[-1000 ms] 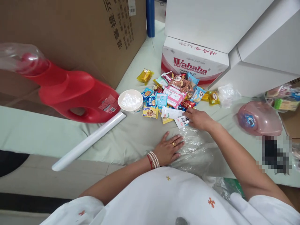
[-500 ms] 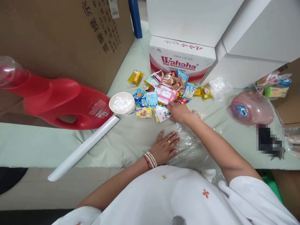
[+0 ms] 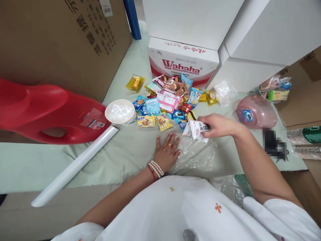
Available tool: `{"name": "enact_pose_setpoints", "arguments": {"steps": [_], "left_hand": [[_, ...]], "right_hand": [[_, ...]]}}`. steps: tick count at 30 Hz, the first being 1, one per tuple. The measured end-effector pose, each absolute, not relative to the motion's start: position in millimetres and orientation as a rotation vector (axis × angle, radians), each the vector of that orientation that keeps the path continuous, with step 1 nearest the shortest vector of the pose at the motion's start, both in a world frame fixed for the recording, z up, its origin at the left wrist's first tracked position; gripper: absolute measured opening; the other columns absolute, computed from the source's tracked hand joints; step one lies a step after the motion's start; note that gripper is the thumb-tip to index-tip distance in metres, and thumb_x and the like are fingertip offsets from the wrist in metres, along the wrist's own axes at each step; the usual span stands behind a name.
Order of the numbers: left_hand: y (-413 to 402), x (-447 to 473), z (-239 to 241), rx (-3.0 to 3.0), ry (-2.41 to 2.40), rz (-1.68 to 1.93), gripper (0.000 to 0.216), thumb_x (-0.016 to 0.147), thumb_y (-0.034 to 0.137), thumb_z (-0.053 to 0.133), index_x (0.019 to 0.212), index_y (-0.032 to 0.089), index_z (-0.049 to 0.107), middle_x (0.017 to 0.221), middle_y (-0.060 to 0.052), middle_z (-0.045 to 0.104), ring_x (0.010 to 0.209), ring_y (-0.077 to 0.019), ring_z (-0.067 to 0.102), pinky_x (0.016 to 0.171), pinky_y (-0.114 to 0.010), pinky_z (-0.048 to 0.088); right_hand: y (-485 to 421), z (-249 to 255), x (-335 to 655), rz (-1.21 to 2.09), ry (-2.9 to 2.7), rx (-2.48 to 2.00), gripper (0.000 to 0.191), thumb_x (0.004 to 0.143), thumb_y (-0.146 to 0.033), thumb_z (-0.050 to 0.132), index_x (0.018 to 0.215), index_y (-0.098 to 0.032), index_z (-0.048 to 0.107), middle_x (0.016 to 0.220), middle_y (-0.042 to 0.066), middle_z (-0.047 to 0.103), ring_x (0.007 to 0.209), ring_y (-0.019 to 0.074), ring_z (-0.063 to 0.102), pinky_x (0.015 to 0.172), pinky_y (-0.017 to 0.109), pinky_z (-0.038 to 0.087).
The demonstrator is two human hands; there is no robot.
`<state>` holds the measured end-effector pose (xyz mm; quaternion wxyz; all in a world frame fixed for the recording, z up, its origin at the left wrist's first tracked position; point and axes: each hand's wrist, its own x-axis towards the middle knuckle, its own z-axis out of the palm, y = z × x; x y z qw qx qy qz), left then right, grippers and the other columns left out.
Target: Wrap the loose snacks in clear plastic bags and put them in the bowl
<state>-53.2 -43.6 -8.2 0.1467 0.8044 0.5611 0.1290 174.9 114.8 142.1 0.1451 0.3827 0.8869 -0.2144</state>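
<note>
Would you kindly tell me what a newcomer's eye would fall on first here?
Probably the large red plastic jug at the left. Next, perhaps, the colourful heap of wrapped snacks before the white-and-red cardboard carton, then the right hand holding white printed packaging near clear crinkled plastic.

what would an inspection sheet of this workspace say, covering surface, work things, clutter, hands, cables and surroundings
Surface: pale green cloth, creased.
Work things: wrapped snacks heaped before the Wahaha carton; at least one white packet off the heap, in hand.
Clutter: red jug, white tube, paper bowl with clear plastic inside, pink container.
Hands: left hand open, palm down beside clear film; right hand gripping the white packet.
Cables: nothing seen.
Surroundings: brown carton at left; white boxes at the back and right.
</note>
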Motion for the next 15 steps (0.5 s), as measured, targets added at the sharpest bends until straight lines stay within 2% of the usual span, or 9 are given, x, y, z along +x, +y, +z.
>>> {"name": "enact_pose_setpoints", "arguments": {"steps": [3, 6, 8, 9, 15], "left_hand": [[-41, -55, -7, 2.312, 1.628, 0.355, 0.057, 0.103, 0.044, 0.043, 0.158, 0.027, 0.044, 0.168, -0.013, 0.034, 0.155, -0.0347, 0.034, 0.124, -0.074, -0.001], [-42, -58, -7, 2.303, 1.662, 0.355, 0.061, 0.103, 0.046, 0.043, 0.161, 0.025, 0.038, 0.167, -0.014, 0.036, 0.155, -0.0347, 0.035, 0.124, -0.074, -0.004], [-43, -59, -8, 2.303, 1.679, 0.353, 0.064, 0.103, 0.047, 0.043, 0.162, 0.023, 0.034, 0.166, -0.015, 0.036, 0.154, -0.0345, 0.035, 0.125, -0.072, -0.005], [-43, -60, -8, 2.304, 1.687, 0.347, 0.065, 0.103, 0.047, 0.042, 0.163, 0.023, 0.033, 0.166, -0.015, 0.037, 0.154, -0.0345, 0.035, 0.125, -0.072, -0.006], [-44, -56, -8, 2.291, 1.733, 0.307, 0.064, 0.104, 0.047, 0.041, 0.162, 0.021, 0.035, 0.166, -0.016, 0.036, 0.154, -0.0340, 0.035, 0.124, -0.073, -0.006]], "right_hand": [[97, 117, 175, -0.618, 2.411, 1.030, 0.029, 0.085, -0.040, 0.070, 0.107, -0.021, 0.068, 0.097, 0.005, 0.074, 0.080, 0.0201, 0.066, 0.064, 0.026, 0.037], [79, 85, 166, -0.480, 2.410, 1.163, 0.054, 0.087, -0.049, 0.073, 0.130, -0.019, 0.061, 0.123, 0.013, 0.069, 0.099, 0.0271, 0.069, 0.072, 0.029, 0.044], [65, 73, 162, -0.419, 2.442, 1.219, 0.068, 0.085, -0.051, 0.076, 0.141, -0.019, 0.054, 0.132, 0.015, 0.064, 0.105, 0.0294, 0.068, 0.076, 0.031, 0.048], [58, 70, 162, -0.403, 2.459, 1.225, 0.069, 0.085, -0.050, 0.077, 0.142, -0.020, 0.053, 0.133, 0.015, 0.064, 0.106, 0.0296, 0.068, 0.077, 0.032, 0.049], [26, 64, 167, -0.280, 2.535, 1.286, 0.047, 0.095, -0.041, 0.064, 0.133, -0.013, 0.058, 0.125, 0.019, 0.066, 0.110, 0.0328, 0.062, 0.082, 0.037, 0.051]]}}
